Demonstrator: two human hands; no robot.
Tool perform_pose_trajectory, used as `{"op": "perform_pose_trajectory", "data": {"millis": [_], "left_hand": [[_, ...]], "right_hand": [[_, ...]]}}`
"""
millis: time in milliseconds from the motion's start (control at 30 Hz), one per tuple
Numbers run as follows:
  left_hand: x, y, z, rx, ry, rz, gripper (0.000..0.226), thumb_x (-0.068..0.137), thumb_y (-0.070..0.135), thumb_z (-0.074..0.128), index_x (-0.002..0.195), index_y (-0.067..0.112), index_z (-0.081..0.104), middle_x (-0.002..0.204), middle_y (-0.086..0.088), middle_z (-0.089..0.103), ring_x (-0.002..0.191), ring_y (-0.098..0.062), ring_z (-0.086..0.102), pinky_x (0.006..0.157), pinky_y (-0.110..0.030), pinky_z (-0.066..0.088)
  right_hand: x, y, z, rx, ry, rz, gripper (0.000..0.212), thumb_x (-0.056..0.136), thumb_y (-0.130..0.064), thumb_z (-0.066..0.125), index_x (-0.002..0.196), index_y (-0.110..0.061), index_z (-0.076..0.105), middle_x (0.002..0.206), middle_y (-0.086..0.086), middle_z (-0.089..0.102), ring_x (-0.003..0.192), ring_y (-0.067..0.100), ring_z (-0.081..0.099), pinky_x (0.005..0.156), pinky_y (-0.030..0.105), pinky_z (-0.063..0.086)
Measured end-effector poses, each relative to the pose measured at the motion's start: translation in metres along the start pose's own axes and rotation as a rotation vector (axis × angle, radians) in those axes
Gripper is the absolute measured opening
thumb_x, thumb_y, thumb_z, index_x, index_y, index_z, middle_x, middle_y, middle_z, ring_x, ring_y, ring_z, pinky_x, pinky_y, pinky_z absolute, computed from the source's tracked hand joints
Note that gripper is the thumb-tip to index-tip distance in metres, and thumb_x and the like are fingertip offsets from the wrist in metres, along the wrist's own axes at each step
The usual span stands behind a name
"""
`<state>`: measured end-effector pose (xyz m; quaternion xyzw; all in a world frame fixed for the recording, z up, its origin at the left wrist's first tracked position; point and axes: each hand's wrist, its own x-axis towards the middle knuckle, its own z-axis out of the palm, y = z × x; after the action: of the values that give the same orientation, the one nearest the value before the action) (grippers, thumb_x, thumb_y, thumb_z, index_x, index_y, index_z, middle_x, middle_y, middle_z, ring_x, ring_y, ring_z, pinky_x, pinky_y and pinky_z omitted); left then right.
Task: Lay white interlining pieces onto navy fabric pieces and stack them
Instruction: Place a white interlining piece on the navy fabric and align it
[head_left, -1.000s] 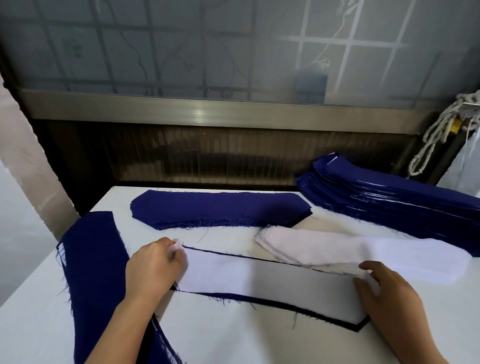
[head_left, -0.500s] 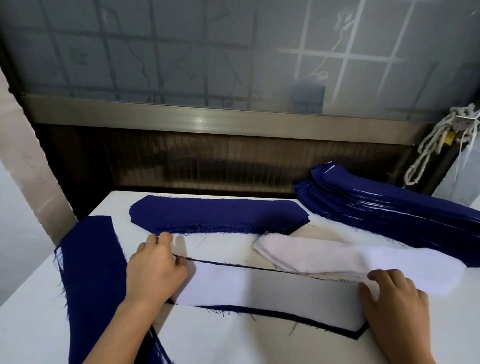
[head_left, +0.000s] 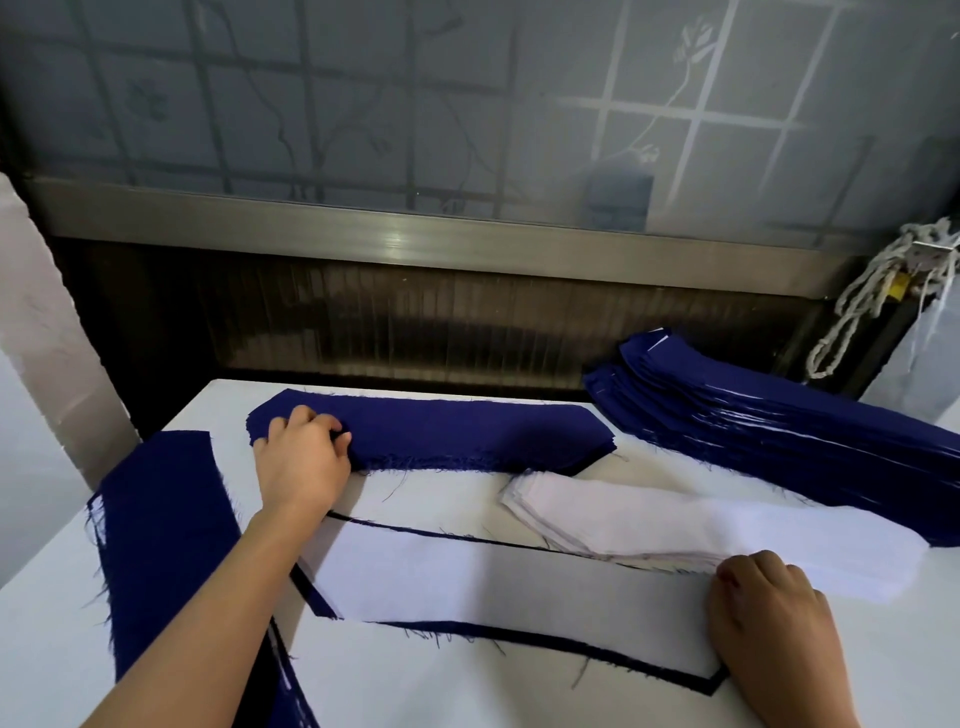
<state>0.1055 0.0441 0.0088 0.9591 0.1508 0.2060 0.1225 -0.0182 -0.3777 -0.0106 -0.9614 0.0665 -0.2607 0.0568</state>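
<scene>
A white interlining piece (head_left: 493, 582) lies flat on a navy fabric piece (head_left: 545, 642) in front of me; only the navy rim shows around it. My left hand (head_left: 301, 462) reaches over to the navy pile (head_left: 478, 434) at the back, fingers and thumb curled on its near left end. At the right end of the laid interlining, my right hand (head_left: 774, 634) curls its fingers at the near edge of the white interlining stack (head_left: 649, 519). Its fingertips are hidden.
A tall stack of navy pieces (head_left: 779, 426) with thin white layers sits at the back right. Another long navy piece (head_left: 161, 530) lies along the left of the white table (head_left: 467, 691). A knotted white rope (head_left: 862, 301) hangs by the window frame at the right.
My left hand left the end of the laid interlining and moved back onto the navy pile. My right hand shifted slightly up to the edge of the white stack and curled.
</scene>
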Motion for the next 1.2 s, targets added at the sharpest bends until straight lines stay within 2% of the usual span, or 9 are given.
{"op": "perform_pose_trajectory", "data": {"millis": [100, 333, 600, 733, 800, 867, 1000, 1100, 1200], "left_hand": [[0.003, 0.001, 0.000, -0.001, 0.011, -0.033, 0.018, 0.095, 0.021, 0.060, 0.104, 0.018, 0.075, 0.111, -0.008, 0.061, 0.104, -0.031, 0.050, 0.086, -0.042, 0.040], [0.007, 0.010, -0.007, 0.160, -0.106, 0.054, 0.022, 0.094, 0.026, 0.058, 0.106, 0.016, 0.074, 0.121, -0.007, 0.053, 0.113, -0.029, 0.043, 0.094, -0.039, 0.035], [0.018, -0.003, -0.007, -0.117, -0.315, 0.201, 0.012, 0.085, 0.031, 0.069, 0.074, 0.030, 0.075, 0.162, 0.002, 0.028, 0.151, -0.019, 0.012, 0.123, -0.041, 0.007], [0.030, -0.005, -0.011, -0.143, -0.328, 0.205, 0.021, 0.080, 0.034, 0.074, 0.062, 0.037, 0.064, 0.133, 0.007, 0.056, 0.135, -0.018, 0.040, 0.122, -0.043, 0.012], [0.032, -0.005, -0.015, -0.104, -0.277, 0.220, 0.017, 0.077, 0.038, 0.076, 0.073, 0.038, 0.059, 0.107, 0.009, 0.057, 0.118, -0.021, 0.052, 0.117, -0.044, 0.022], [0.031, -0.006, -0.017, -0.107, -0.212, 0.181, 0.035, 0.075, 0.044, 0.079, 0.096, 0.034, 0.053, 0.096, 0.011, 0.057, 0.108, -0.021, 0.057, 0.111, -0.044, 0.031], [0.018, -0.011, -0.022, -0.166, -0.130, -0.022, 0.065, 0.074, 0.045, 0.083, 0.127, 0.023, 0.053, 0.109, 0.003, 0.067, 0.104, -0.023, 0.063, 0.092, -0.038, 0.045], [0.007, -0.017, -0.023, -0.509, -0.122, -0.215, 0.056, 0.072, 0.028, 0.088, 0.121, 0.015, 0.064, 0.117, -0.004, 0.066, 0.100, -0.019, 0.060, 0.085, -0.032, 0.048], [-0.009, -0.016, -0.029, -1.162, -0.143, -0.470, 0.044, 0.071, 0.012, 0.088, 0.111, 0.014, 0.068, 0.110, -0.007, 0.071, 0.098, -0.022, 0.070, 0.085, -0.037, 0.056]], "right_hand": [[0.000, 0.001, 0.002, 0.009, 0.003, -0.005, 0.019, 0.062, 0.008, 0.079, 0.068, -0.003, 0.065, 0.068, 0.014, 0.054, 0.062, 0.040, 0.054, 0.056, 0.042, 0.044], [0.001, 0.003, 0.004, 0.040, 0.011, -0.005, 0.018, 0.062, 0.008, 0.077, 0.069, -0.003, 0.064, 0.068, 0.014, 0.053, 0.061, 0.040, 0.052, 0.055, 0.042, 0.044], [0.001, 0.006, 0.006, 0.059, 0.010, -0.004, 0.017, 0.064, 0.009, 0.075, 0.071, -0.002, 0.065, 0.069, 0.014, 0.053, 0.061, 0.039, 0.051, 0.054, 0.043, 0.046], [0.001, 0.005, 0.005, 0.070, -0.001, -0.003, 0.018, 0.063, 0.009, 0.077, 0.069, -0.003, 0.064, 0.068, 0.013, 0.053, 0.060, 0.039, 0.050, 0.053, 0.043, 0.045], [0.001, 0.004, 0.003, 0.078, -0.003, -0.001, 0.019, 0.062, 0.009, 0.077, 0.068, -0.003, 0.064, 0.067, 0.014, 0.052, 0.059, 0.039, 0.050, 0.053, 0.043, 0.046], [0.000, 0.003, 0.002, 0.077, -0.013, 0.005, 0.018, 0.064, 0.009, 0.077, 0.069, -0.003, 0.064, 0.068, 0.013, 0.053, 0.060, 0.039, 0.050, 0.053, 0.043, 0.046], [-0.001, 0.003, 0.001, 0.073, -0.018, 0.000, 0.017, 0.065, 0.008, 0.076, 0.069, -0.003, 0.064, 0.069, 0.013, 0.054, 0.060, 0.038, 0.051, 0.054, 0.043, 0.046], [-0.001, 0.003, 0.001, 0.057, -0.010, 0.004, 0.015, 0.067, 0.006, 0.076, 0.070, -0.003, 0.064, 0.069, 0.013, 0.054, 0.061, 0.037, 0.051, 0.054, 0.043, 0.046], [-0.002, 0.001, 0.000, 0.047, 0.009, -0.005, 0.016, 0.066, 0.006, 0.077, 0.069, -0.004, 0.064, 0.069, 0.013, 0.054, 0.060, 0.037, 0.051, 0.054, 0.042, 0.045]]}}
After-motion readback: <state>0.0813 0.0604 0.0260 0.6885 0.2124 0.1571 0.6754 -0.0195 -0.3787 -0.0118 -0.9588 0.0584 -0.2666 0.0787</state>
